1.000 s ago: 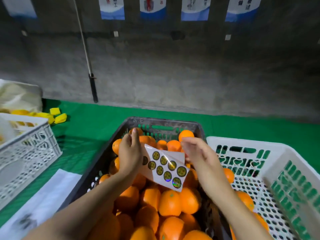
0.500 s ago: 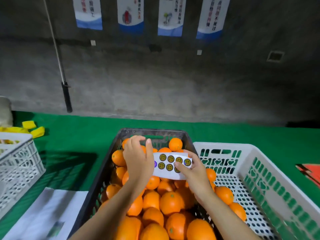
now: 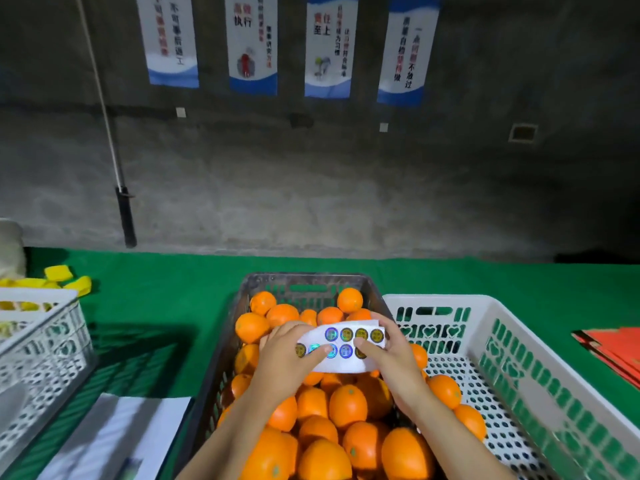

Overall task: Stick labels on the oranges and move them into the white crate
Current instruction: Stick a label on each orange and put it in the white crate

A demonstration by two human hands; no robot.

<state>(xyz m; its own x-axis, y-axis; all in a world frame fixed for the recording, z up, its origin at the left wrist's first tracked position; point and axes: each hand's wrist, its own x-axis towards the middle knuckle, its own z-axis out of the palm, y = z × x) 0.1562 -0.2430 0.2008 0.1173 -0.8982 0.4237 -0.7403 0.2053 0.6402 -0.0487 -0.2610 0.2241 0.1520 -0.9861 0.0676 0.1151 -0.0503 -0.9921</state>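
Left hand (image 3: 284, 355) and right hand (image 3: 391, 362) raised over a dark crate (image 3: 242, 306), pinching a white label sheet (image 3: 346, 363) between them, one at each end, thumbs on the printed face. Two rows of round shiny labels on the sheet, some partly under the thumbs. Dark crate heaped with oranges (image 3: 346, 405). Close on its right, a white crate (image 3: 519, 341) with a few oranges along its near left side. Green cloth (image 3: 166, 296) under everything. Farther left, a second white crate (image 3: 45, 348), with yellow pieces (image 3: 59, 273) behind it and white papers (image 3: 114, 438) nearer the camera. Red flat things (image 3: 616, 351) at the far right edge. Behind, a grey wall with four posters (image 3: 252, 43) and a dark pole (image 3: 125, 216).
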